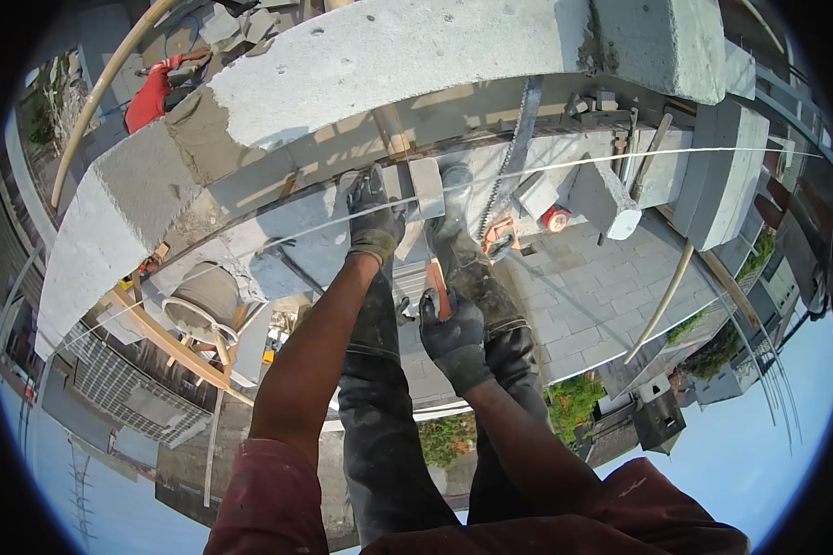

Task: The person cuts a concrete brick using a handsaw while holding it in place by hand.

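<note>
My left hand (377, 220), in a dark work glove, reaches forward beside a small grey block (426, 188). Its fingers look stretched out, with nothing visible in them. Close by, a taut white string (565, 167) crosses the view. My gloved right hand (452, 335) is closed around the reddish-brown handle (438, 289) of a tool in front of my legs. What sits at the tool's far end I cannot make out. Past my right boot lies a handsaw (514, 153) with an orange grip. A red tape measure (555, 218) rests on the pale ledge.
A large curved concrete beam (398, 57) spans the far side. At left stands a mortar-stained bucket (204, 298) by wooden framing. Long-handled tools (652, 155) lean at right near concrete pieces. A person in red (153, 97) works beyond the beam. Rooftops show far below.
</note>
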Available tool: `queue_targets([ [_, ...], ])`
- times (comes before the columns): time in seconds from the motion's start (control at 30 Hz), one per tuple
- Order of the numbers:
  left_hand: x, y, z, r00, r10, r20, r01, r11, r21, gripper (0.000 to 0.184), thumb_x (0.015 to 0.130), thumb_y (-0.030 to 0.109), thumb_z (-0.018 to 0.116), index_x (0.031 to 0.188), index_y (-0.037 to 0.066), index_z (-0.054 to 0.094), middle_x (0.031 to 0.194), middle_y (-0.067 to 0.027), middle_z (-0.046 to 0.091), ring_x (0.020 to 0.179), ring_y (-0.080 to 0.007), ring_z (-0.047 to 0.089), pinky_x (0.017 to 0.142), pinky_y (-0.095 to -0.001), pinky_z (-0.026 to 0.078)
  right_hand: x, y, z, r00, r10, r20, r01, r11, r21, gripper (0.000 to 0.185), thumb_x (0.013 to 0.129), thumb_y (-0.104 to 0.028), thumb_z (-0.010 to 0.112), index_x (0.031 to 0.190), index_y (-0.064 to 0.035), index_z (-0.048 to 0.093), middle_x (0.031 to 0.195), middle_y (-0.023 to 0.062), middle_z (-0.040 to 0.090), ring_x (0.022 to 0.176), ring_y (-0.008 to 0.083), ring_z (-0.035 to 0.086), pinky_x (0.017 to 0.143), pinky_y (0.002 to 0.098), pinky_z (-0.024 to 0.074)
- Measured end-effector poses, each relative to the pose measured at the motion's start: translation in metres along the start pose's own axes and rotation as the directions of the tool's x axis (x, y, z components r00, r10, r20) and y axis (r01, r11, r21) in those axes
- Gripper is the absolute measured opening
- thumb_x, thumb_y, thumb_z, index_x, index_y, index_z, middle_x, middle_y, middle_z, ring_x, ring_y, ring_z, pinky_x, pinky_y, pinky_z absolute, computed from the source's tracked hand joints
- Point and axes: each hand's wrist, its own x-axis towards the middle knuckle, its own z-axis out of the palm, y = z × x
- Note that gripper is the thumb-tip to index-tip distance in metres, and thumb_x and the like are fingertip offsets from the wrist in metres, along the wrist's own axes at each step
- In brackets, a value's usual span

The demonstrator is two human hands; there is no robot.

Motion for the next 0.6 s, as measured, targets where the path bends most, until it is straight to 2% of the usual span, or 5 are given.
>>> queue_targets([
  [0.13,-0.087,0.060,-0.045,0.650,-0.654,0.387,0.685,0.283,-0.672,0.072,0.092,0.045,0.068,0.144,0.000,0.047,0.134,-0.0186,0.061,0.120,-0.0357,0.059,0.105,-0.0466,0.045,0.001,0.000,-0.005,0.992,0.110,0.068,-0.112,0.994,0.017,0.030,0.095,-0.028,0.065,0.085,-0.0002,0.065,0.069,0.0236,0.062,0.067,0.0449,0.063,0.060,0.0492,0.0474],
  [0.17,-0.108,0.078,-0.063,0.443,-0.594,0.671,0.746,-0.171,-0.644,0.065,0.096,0.048,0.062,0.141,0.003,0.050,0.131,-0.0166,0.062,0.117,-0.0331,0.061,0.105,-0.0446,0.046,-0.001,0.008,0.001,0.989,0.129,0.066,-0.131,0.991,0.015,0.030,0.096,-0.028,0.065,0.086,0.0000,0.065,0.070,0.0236,0.063,0.068,0.0443,0.063,0.060,0.0483,0.0477],
  [0.23,-0.157,0.084,-0.043,0.698,0.116,0.707,0.333,-0.926,-0.177,0.058,0.101,0.050,0.052,0.138,0.006,0.052,0.129,-0.0146,0.063,0.118,-0.0297,0.060,0.105,-0.0432,0.046,-0.003,-0.002,0.003,0.992,0.122,0.024,-0.122,0.992,-0.013,0.034,0.094,-0.032,0.065,0.082,-0.0002,0.065,0.071,0.0248,0.064,0.070,0.0464,0.064,0.060,0.0500,0.0487],
  [0.27,-0.182,0.087,-0.032,0.682,0.447,0.579,0.367,-0.894,0.257,0.055,0.104,0.051,0.047,0.137,0.007,0.053,0.129,-0.0136,0.063,0.119,-0.0280,0.059,0.106,-0.0425,0.047,-0.004,-0.005,0.003,0.993,0.119,-0.023,-0.120,0.992,-0.042,0.038,0.093,-0.035,0.066,0.078,-0.0004,0.065,0.072,0.0259,0.064,0.071,0.0485,0.064,0.060,0.0518,0.0497],
  [0.6,-0.242,0.147,-0.094,0.778,0.418,0.469,0.262,-0.894,0.363,0.054,0.104,0.049,0.049,0.138,0.007,0.051,0.132,-0.0142,0.060,0.121,-0.0294,0.058,0.107,-0.0432,0.046,-0.055,-0.036,-0.050,0.967,0.232,0.109,-0.250,0.946,0.206,0.026,0.092,-0.030,0.067,0.085,-0.0046,0.069,0.075,0.0216,0.067,0.072,0.0442,0.067,0.063,0.0487,0.0515],
])
